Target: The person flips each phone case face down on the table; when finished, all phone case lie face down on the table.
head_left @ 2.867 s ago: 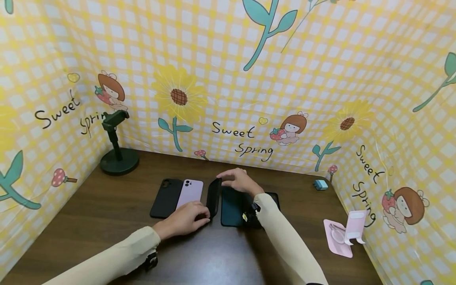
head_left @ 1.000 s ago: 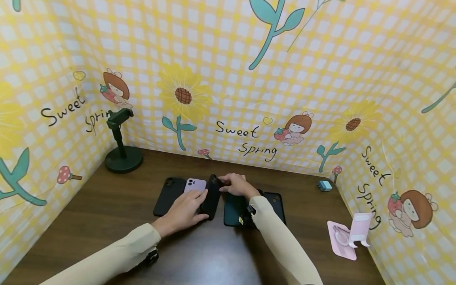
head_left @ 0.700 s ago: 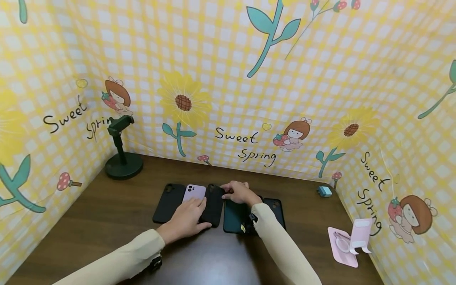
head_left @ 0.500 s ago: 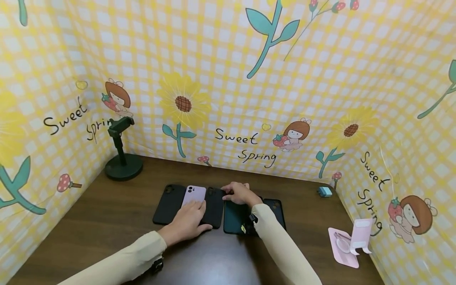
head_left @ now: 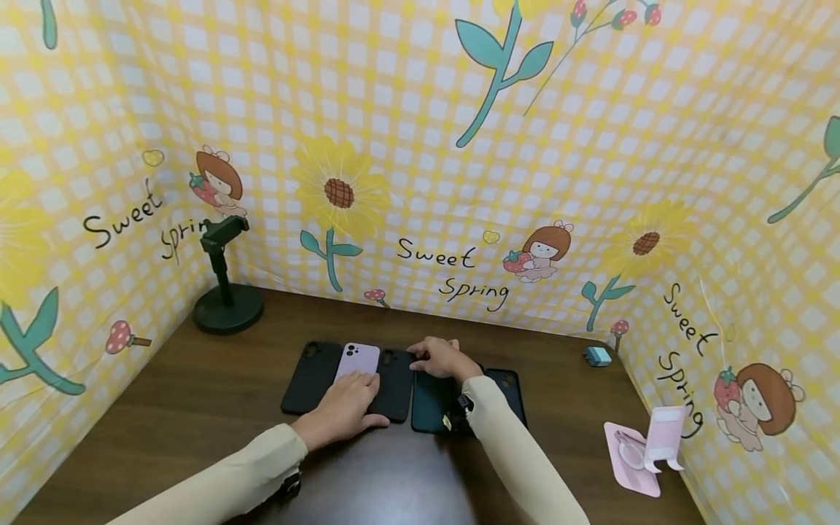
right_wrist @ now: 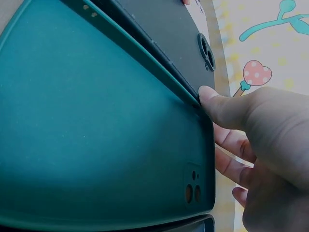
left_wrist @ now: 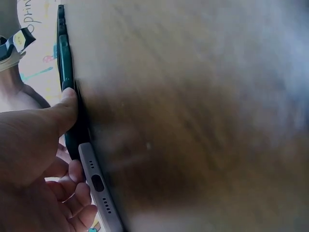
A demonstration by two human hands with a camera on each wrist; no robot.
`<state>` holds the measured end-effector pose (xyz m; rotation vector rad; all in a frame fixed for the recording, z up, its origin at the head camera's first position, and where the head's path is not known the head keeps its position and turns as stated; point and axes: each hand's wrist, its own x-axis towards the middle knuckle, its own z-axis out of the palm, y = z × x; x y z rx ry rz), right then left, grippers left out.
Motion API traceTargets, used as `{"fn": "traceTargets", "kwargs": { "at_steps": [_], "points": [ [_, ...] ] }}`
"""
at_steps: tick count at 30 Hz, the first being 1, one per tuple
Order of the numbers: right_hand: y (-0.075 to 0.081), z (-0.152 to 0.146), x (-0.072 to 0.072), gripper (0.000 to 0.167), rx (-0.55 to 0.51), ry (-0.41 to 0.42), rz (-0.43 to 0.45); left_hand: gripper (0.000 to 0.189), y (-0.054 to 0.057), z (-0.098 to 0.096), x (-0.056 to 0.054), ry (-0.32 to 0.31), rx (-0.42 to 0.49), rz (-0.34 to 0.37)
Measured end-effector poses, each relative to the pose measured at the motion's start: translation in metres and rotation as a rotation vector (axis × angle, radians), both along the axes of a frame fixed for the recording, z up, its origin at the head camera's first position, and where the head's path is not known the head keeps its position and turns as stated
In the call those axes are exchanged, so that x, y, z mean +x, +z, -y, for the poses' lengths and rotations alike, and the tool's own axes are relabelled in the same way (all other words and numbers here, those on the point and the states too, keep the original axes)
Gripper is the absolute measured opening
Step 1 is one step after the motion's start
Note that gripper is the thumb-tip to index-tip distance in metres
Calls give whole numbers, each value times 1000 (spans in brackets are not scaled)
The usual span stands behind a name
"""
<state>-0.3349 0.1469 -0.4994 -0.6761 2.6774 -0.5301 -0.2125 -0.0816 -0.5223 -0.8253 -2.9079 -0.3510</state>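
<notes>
In the head view, a black phone case (head_left: pixel 395 386) lies flat between a lilac phone (head_left: pixel 359 359) and a teal phone case (head_left: pixel 429 402). My left hand (head_left: pixel 344 410) rests over the lilac phone, fingers reaching forward. Its thumb touches the near end of the black case; in the left wrist view the phone's charging port (left_wrist: pixel 98 182) shows beside the fingers. My right hand (head_left: pixel 443 359) is at the far edge of the row. In the right wrist view its thumb (right_wrist: pixel 210 96) touches the black case's corner, and the other fingers hang behind the teal case, which lies hollow side up.
Another black case (head_left: pixel 308 379) lies left of the lilac phone. Right of the teal one is a dark case (head_left: pixel 507 386), partly behind my sleeve. A dark green stand (head_left: pixel 227 306) is at back left. A blue charger plug (head_left: pixel 597 356) and pink phone stand (head_left: pixel 635 459) are at right.
The black case, earlier tilted up on its long edge between my hands, has come down flat beside the lilac phone. My left hand has slid forward onto the phone. The last half second is nearly still.
</notes>
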Motion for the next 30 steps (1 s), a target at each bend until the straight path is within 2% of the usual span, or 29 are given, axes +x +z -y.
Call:
{"fn": "traceTargets", "kwargs": {
  "at_steps": [4,8,14,18,26,28,30],
  "points": [
    [2,-1,0,39,4,-11,8,75,-1,0,-4,-16,-8,-11],
    [2,0,2,40,10,-16,-5,76,-2,1,-5,-4,-3,3],
    [-4,6,5,35,-20,-39,-118,75,1,0,-5,-20,12,18],
    [-12,10,5,27,-48,-91,-174,73,2,-1,-5,-48,22,37],
    [-18,15,2,20,-90,-212,-180,66,2,0,-8,-75,36,32],
    [-17,15,2,20,-89,-208,-178,67,3,0,-10,-80,39,41],
    [-13,15,1,23,-83,-169,-176,68,6,1,-11,-76,45,59]
  ]
}}
